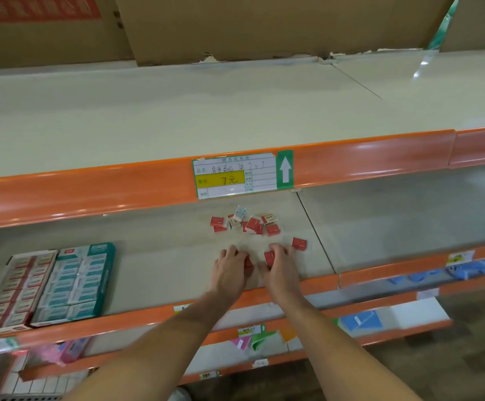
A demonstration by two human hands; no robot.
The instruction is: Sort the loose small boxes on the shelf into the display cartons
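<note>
Two bare forearms reach onto a pale store shelf [163, 256] with an orange front edge. The left hand [229, 269] curls over a red small box [248, 262], mostly hidden; the right hand [278, 266] pinches another red box [269, 257] in its fingertips. Just beyond both hands lies the loose pile [247, 222] of small red and white boxes, with one stray red box [299, 243] just right of the right hand. The display cartons, one red-and-white [12, 290] and one teal [76, 282], sit well left of the hands, nearer the left arm, long axes running front to back. A price tag [235, 175] above the pile reads "7元"; its handwriting is otherwise unclear.
</note>
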